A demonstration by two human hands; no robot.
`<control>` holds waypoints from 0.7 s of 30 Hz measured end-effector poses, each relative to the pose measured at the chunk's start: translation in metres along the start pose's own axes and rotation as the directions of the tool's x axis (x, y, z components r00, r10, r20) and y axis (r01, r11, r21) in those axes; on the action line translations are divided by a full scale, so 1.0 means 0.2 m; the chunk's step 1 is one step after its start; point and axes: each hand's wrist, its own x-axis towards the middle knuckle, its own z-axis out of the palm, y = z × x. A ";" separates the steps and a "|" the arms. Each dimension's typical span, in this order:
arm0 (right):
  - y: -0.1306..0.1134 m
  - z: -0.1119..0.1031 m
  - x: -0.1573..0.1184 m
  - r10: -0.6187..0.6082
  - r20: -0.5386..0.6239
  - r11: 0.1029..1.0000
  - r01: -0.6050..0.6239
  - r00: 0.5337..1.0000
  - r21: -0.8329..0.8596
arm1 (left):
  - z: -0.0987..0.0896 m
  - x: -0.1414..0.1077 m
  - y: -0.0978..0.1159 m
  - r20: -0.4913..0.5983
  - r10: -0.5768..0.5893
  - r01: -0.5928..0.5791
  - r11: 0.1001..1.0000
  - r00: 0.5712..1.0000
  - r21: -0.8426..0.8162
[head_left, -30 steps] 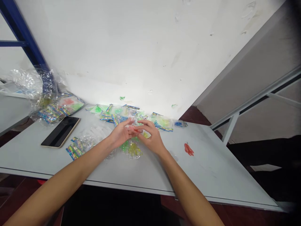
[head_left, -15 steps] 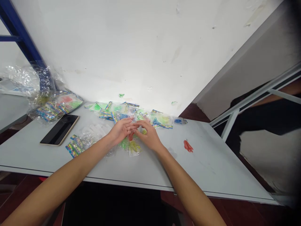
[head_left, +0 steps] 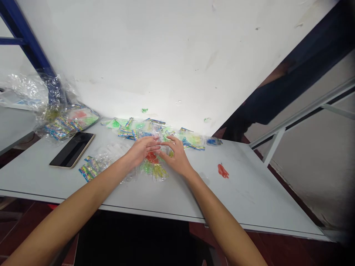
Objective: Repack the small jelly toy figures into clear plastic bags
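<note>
My left hand [head_left: 142, 149] is over the middle of the grey table [head_left: 177, 199], palm partly turned up, fingers extended toward the right and nothing in them. Facing it, my right hand [head_left: 176, 155] has its fingers spread and slightly bent, also with nothing in it. Below and between both hands lie a red item [head_left: 152, 157], a green one [head_left: 146, 168] and a yellow one [head_left: 160, 171] in clear wrapping. Behind the hands, small clear packets with colourful labels [head_left: 126, 133] run along the wall. A loose red piece [head_left: 223, 171] lies to the right.
A phone [head_left: 72, 150] lies at the left. Clear bags [head_left: 109, 157] and colourful labels [head_left: 90, 169] are beside my left forearm. A large bag of packets [head_left: 69, 122] sits at the back left. A white wall [head_left: 166, 55] borders the back; a person in dark clothing [head_left: 266, 101] is beyond.
My hands have moved slightly apart, and more of the red item shows between them. The person beyond the wall has moved left and upward in view.
</note>
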 end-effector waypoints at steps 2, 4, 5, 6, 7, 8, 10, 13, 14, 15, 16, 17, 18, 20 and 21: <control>-0.01 0.00 -0.01 0.041 0.065 0.998 -0.038 0.997 -0.052 | 0.01 -0.01 0.01 -0.009 -0.045 0.045 0.999 0.999 0.008; -0.01 0.00 -0.01 0.080 0.127 0.994 -0.070 0.989 -0.083 | 0.01 -0.01 0.02 -0.015 -0.091 0.091 0.996 0.996 0.008; -0.01 0.00 -0.01 0.095 0.149 0.992 -0.081 0.984 -0.095 | 0.01 -0.01 0.02 -0.018 -0.105 0.105 0.994 0.994 0.009; -0.01 0.01 -0.01 0.106 0.161 0.990 -0.090 0.981 -0.106 | 0.01 -0.01 0.02 -0.022 -0.113 0.113 0.994 0.993 0.012; -0.01 0.01 -0.01 0.113 0.165 0.989 -0.095 0.980 -0.116 | 0.01 -0.01 0.02 -0.023 -0.119 0.119 0.993 0.993 0.017; 0.00 0.01 -0.01 0.116 0.161 0.987 -0.096 0.980 -0.127 | 0.01 -0.01 0.02 -0.018 -0.123 0.124 0.992 0.992 0.022; 0.00 0.02 -0.01 0.111 0.147 0.986 -0.090 0.983 -0.142 | 0.01 0.00 0.02 -0.001 -0.129 0.129 0.991 0.992 0.030; 0.01 0.02 -0.02 0.096 0.165 0.986 -0.071 0.982 -0.152 | 0.00 -0.01 0.01 0.023 -0.123 0.122 0.992 0.992 0.035; 0.01 0.02 -0.02 0.094 0.181 0.985 -0.066 0.979 -0.156 | 0.00 0.00 0.01 0.023 -0.117 0.116 0.993 0.993 0.035; 0.02 0.02 -0.02 0.092 0.199 0.985 -0.060 0.976 -0.161 | 0.00 -0.01 0.01 0.021 -0.112 0.111 0.993 0.993 0.036; 0.02 0.02 -0.02 0.089 0.216 0.985 -0.053 0.972 -0.165 | 0.00 -0.01 0.01 0.019 -0.109 0.109 0.993 0.994 0.035; 0.02 0.02 -0.02 0.083 0.228 0.985 -0.045 0.970 -0.167 | 0.00 -0.01 0.01 0.015 -0.107 0.106 0.994 0.994 0.036; 0.02 0.01 -0.02 0.073 0.236 0.985 -0.034 0.969 -0.166 | 0.00 -0.01 0.01 0.010 -0.100 0.100 0.994 0.995 0.041; 0.02 0.00 -0.02 0.043 0.241 0.987 -0.005 0.970 -0.159 | 0.01 -0.02 0.01 -0.020 -0.065 0.066 0.995 0.998 0.068; 0.02 -0.01 -0.02 0.024 0.246 0.989 0.013 0.969 -0.149 | 0.01 -0.02 0.02 -0.048 -0.025 0.030 0.995 0.999 0.095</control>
